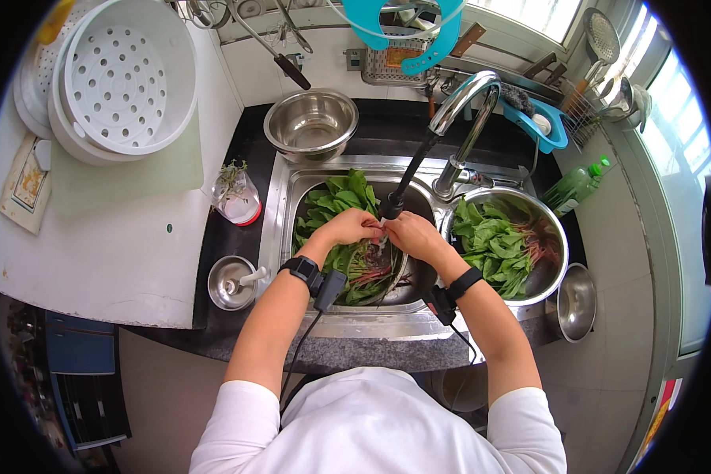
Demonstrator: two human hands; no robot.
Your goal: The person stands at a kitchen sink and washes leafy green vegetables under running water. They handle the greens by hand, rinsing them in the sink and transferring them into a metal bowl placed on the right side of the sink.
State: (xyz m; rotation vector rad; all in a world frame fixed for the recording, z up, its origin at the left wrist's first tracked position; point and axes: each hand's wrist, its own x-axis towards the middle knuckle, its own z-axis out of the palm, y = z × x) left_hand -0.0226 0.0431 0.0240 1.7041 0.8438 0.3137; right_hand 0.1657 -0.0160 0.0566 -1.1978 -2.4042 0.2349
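Observation:
My left hand point(354, 226) and my right hand point(416, 235) meet under the spout of the pull-down faucet point(391, 204), over the left sink basin point(423, 274). Both pinch a small reddish plant stem point(383, 239) between the fingertips; its far end is partly hidden by the fingers. Beneath them lies a heap of leafy greens with red stems point(343, 198), spreading across the basin and into a bowl-like vessel whose rim shows near my right wrist. More red-stemmed greens point(492, 246) fill a large steel bowl point(564, 252) to the right.
Behind the sink stands a steel pot point(311, 125). On the left are a jar with sprigs point(237, 195), a small steel bowl point(232, 283) and white perforated baskets point(124, 83). A green bottle point(575, 186) and another steel bowl point(576, 303) are at right.

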